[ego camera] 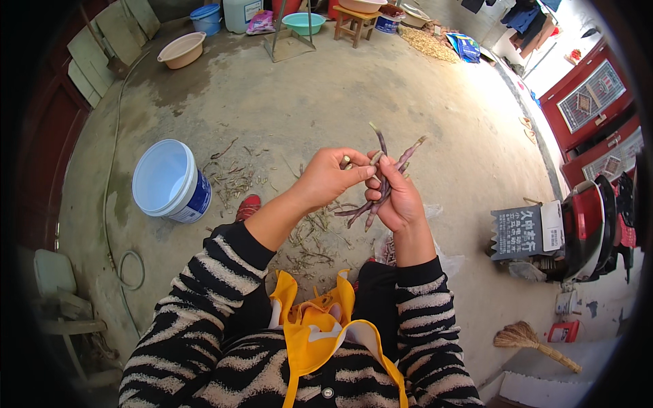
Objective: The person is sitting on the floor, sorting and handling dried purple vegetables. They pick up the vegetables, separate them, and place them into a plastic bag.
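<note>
My right hand point(400, 196) holds a small bunch of long purple bean pods point(378, 204), with tips sticking out above and below the fist. Close against it, my left hand point(329, 178) pinches the end of a pod point(376, 158) between thumb and fingers. A short cut-looking green pod piece point(345, 162) shows in the curl of my left fingers. Bean scraps point(314, 245) litter the concrete floor between my feet. Partly hidden behind my right forearm lies a clear plastic bag point(449, 262) with purplish pieces in it. A yellow apron point(306, 352) hangs over my lap.
A white plastic bucket point(196, 196) with a blue label stands on the left. Along the left floor runs a hose point(116, 132). A basin point(182, 51) and a wooden stool point(357, 20) are at the back. To the right are an electric scooter point(586, 229) and a straw broom point(530, 341).
</note>
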Available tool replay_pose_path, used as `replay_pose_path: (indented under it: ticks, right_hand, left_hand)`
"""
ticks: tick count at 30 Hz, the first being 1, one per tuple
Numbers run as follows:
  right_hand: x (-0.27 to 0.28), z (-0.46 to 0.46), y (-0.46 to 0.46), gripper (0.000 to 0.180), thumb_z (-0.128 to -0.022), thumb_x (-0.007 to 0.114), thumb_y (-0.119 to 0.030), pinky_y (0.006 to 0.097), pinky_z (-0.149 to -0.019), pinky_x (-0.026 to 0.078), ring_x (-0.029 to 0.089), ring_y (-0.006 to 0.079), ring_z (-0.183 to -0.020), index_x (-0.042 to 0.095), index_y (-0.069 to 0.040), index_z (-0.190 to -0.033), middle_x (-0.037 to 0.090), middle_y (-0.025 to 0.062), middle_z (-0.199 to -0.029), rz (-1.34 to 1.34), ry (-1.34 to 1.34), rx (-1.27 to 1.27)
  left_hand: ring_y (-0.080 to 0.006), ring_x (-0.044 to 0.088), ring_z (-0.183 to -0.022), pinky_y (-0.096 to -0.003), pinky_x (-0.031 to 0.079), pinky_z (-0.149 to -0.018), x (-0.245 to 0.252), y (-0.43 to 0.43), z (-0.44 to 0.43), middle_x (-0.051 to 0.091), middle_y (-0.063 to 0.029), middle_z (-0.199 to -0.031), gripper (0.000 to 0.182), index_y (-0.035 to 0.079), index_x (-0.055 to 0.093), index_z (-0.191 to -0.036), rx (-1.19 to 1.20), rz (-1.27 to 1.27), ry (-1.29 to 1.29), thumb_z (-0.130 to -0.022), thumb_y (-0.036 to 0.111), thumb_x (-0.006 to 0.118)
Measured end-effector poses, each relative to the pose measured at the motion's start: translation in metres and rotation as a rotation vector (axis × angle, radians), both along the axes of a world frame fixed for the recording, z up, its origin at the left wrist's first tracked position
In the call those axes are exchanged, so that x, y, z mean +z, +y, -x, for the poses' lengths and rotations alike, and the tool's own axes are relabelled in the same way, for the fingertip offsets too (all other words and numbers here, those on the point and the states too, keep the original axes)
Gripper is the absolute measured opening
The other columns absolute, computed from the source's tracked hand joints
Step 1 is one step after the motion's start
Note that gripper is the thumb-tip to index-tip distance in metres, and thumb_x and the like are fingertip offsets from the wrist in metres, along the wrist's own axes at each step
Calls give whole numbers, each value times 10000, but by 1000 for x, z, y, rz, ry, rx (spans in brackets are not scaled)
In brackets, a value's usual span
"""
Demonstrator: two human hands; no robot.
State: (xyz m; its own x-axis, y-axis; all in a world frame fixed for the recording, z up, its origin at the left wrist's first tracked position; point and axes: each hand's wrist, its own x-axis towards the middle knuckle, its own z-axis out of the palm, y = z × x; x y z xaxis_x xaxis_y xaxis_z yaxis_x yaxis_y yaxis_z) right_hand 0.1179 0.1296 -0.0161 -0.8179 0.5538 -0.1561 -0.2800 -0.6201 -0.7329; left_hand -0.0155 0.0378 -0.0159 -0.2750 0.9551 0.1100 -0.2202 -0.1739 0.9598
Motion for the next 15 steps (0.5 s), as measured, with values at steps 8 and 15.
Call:
replay_pose_path:
  ticks: [8,15]
  right_hand:
    - [3,-4,2,200,-846,661,-164,185,-473,379,473,56,-607,600,-26,-977,541,-10,-757,-132,-170,-111]
    - [3,-7,5,179,-828,673,-135,175,-448,362,468,46,-584,611,-1,-930,527,-18,-711,-145,-210,-38]
  left_hand:
    - [-113,465,-587,-277,364,-516,-3,-4,1,536,-30,-663,118,6,600,-810,148,-29,603,-788,110,651]
    - [-136,471,-614,-286,383,-551,-7,-3,1,513,-56,-671,87,-8,572,-781,166,-170,754,-778,59,628]
